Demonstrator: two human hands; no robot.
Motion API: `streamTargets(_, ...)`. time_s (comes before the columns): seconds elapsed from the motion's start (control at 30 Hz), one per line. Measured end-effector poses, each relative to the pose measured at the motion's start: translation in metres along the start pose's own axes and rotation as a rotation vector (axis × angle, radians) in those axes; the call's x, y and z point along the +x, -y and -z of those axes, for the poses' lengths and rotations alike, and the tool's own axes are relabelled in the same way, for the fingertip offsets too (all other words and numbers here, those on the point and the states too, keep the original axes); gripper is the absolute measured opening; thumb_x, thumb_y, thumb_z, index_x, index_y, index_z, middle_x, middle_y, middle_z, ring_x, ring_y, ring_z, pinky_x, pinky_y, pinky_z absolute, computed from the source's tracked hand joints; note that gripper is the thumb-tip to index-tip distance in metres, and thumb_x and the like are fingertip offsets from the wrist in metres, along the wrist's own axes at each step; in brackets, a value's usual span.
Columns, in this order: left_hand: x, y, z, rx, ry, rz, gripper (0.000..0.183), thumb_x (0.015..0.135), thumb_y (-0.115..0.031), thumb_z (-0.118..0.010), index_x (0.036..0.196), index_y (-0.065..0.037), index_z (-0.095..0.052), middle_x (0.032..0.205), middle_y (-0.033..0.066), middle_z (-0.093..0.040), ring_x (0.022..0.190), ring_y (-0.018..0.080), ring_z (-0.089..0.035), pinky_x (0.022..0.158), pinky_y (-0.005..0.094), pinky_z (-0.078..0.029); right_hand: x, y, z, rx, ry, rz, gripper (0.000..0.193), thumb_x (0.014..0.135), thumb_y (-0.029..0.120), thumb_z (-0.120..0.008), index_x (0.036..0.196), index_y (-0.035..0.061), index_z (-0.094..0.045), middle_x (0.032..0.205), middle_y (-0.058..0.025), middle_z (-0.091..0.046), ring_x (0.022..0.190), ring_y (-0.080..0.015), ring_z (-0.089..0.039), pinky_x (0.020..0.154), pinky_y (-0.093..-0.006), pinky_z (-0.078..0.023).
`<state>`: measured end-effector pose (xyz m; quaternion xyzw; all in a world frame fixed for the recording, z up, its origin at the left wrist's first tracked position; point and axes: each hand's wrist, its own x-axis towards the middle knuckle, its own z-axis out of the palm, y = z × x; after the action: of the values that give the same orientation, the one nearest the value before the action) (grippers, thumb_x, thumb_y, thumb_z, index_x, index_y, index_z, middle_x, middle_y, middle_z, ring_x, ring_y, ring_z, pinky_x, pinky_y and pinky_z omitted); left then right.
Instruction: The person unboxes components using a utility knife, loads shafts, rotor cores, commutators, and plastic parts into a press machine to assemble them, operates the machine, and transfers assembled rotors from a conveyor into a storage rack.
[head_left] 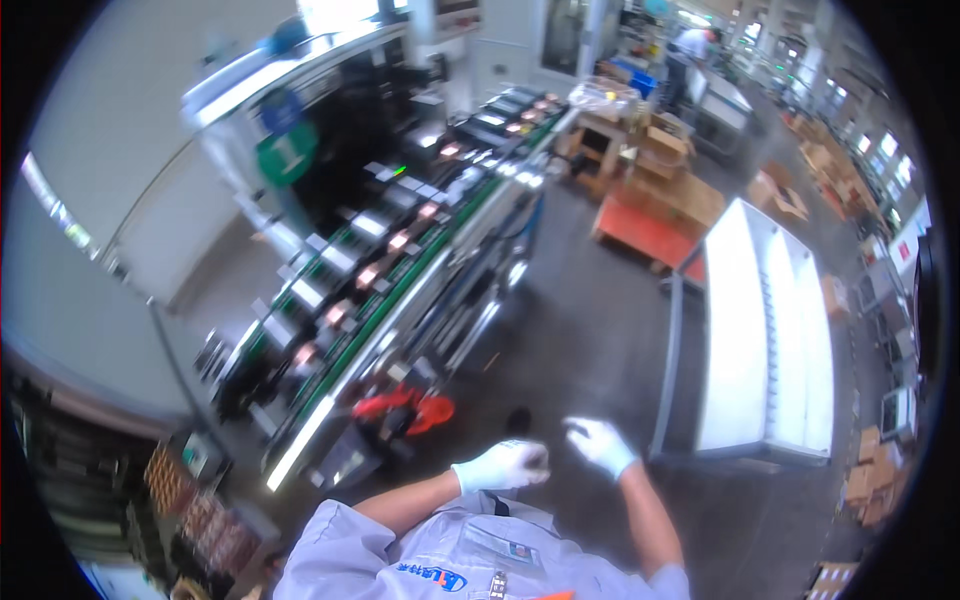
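Both hands wear white gloves and are held in front of my body, apart from each other and clear of the machinery. My left hand [503, 467] is curled closed, with its fingers turned toward the right. Whether anything sits inside the curl I cannot make out. My right hand [598, 444] is open, its fingers stretched toward the left and slightly blurred. Nothing shows in it. Nearest to the left hand is a red and black device [405, 405] at the near end of a conveyor [375, 340], which carries rows of small metallic and copper-coloured parts.
A large white shelved rack [735, 330] on a metal frame stands at the right. Cardboard boxes [665, 145] rest on a red-sided pallet [640, 230] farther back. A machine housing [150, 220] lines the left. Another person [690, 45] stands far off near a blue bin [635, 78].
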<state>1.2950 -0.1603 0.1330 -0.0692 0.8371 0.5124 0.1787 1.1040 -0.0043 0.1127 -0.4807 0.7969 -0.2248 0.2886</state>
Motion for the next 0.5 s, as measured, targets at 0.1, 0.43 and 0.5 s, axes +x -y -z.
streamTargets(0.1, 0.103, -0.007, 0.036, -0.156, -0.086, -0.140, 0.029, 0.094, -0.027, -0.067, 0.104, 0.000, -0.066, 0.095, 0.0121, -0.071, 0.090, 0.0248, -0.068, 0.083, 0.0361, -0.052, 0.015, -0.084, 0.054, -0.086, -0.091, -0.156, 0.033, 0.096, 0.025, -0.058, 0.122, 0.0091, -0.070, 0.115, -0.0191, -0.071, 0.103, -0.0377, -0.068, 0.092, -0.0427, -0.053)
streamTargets(0.43, 0.360, -0.023, 0.204, -0.540, -0.463, -0.121, 0.067, 0.096, -0.019, -0.069, 0.150, 0.004, -0.037, 0.134, 0.0155, -0.059, 0.124, 0.0196, -0.056, 0.104, 0.0312, -0.046, 0.194, -0.231, 0.192, 0.520, -0.224, -0.432, 0.023, 0.099, 0.016, -0.062, 0.109, -0.0026, -0.072, 0.090, -0.0076, -0.074, 0.078, -0.0139, -0.067, 0.070, -0.0307, -0.053)
streamTargets(0.5, 0.388, -0.027, 0.247, -0.633, -0.661, -0.077, 0.069, 0.095, -0.026, -0.070, 0.148, 0.006, -0.039, 0.137, 0.0164, -0.058, 0.127, 0.0221, -0.055, 0.108, 0.0335, -0.043, 0.260, -0.238, 0.215, 0.561, -0.132, -0.405, 0.028, 0.100, 0.019, -0.060, 0.113, -0.0036, -0.072, 0.093, -0.0082, -0.076, 0.080, -0.0134, -0.071, 0.071, -0.0279, -0.054)
